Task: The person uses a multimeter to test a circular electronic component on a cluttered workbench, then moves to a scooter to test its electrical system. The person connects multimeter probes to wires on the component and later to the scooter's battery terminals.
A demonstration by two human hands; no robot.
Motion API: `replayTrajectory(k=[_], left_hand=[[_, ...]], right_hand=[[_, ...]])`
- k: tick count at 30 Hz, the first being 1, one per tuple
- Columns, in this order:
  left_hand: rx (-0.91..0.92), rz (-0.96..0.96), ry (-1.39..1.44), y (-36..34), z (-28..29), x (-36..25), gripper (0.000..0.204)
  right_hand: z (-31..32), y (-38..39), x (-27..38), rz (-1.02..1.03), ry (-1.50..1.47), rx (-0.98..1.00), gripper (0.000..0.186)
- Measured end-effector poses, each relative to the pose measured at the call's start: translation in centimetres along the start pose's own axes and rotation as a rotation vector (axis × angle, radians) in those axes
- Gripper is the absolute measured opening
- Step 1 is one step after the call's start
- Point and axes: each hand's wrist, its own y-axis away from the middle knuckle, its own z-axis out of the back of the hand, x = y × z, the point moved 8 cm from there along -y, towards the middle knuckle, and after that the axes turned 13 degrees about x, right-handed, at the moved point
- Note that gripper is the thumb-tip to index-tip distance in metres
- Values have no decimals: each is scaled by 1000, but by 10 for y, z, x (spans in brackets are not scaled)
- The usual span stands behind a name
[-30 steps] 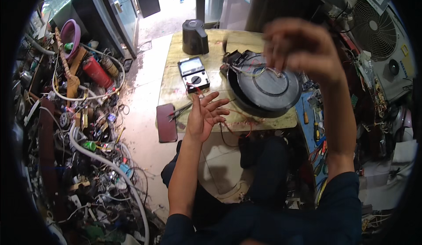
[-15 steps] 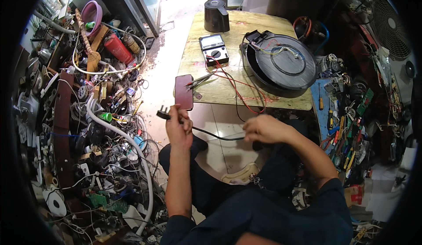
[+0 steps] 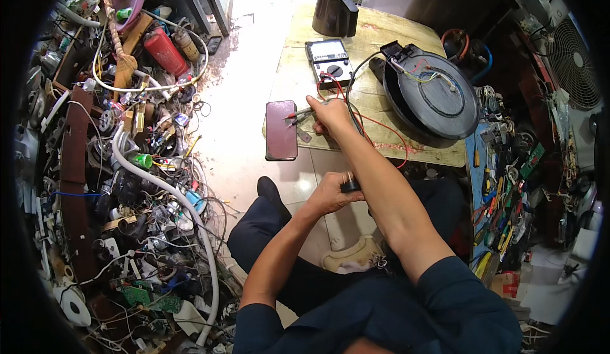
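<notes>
My left hand (image 3: 328,195) is closed around a black power plug (image 3: 349,187), just under my right forearm and in front of the table edge. Stretched across the table, my right hand (image 3: 330,115) closes on a pair of test probes (image 3: 297,116); its fingers are partly hidden. The probe tips lie over a dark red smartphone (image 3: 281,131) at the table's near left corner. Red and black leads run from the probes to an analog multimeter (image 3: 331,63) behind the hand. To the right sits a round black electric pan (image 3: 432,93), its underside wiring exposed.
A black kettle (image 3: 335,12) stands at the back of the wooden table (image 3: 289,55). Heaped parts and cables fill the left side, with a red cylinder (image 3: 166,51) among them. Screwdrivers and pliers (image 3: 492,208) lie at right, near a fan (image 3: 574,61).
My right hand has moved from the cord up and left onto the probes. My left hand has brought the plug right and lower, under the right forearm. The view has shifted slightly.
</notes>
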Motion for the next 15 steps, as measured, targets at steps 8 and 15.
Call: replayTrajectory(k=[8,15], left_hand=[[213,17,89,17,9,-13,46],[117,-225,500,44,37,-39,73]], right_hand=[[-17,-26,-6,31,-570,51,20],[27,119,55,530,-417,362,15]])
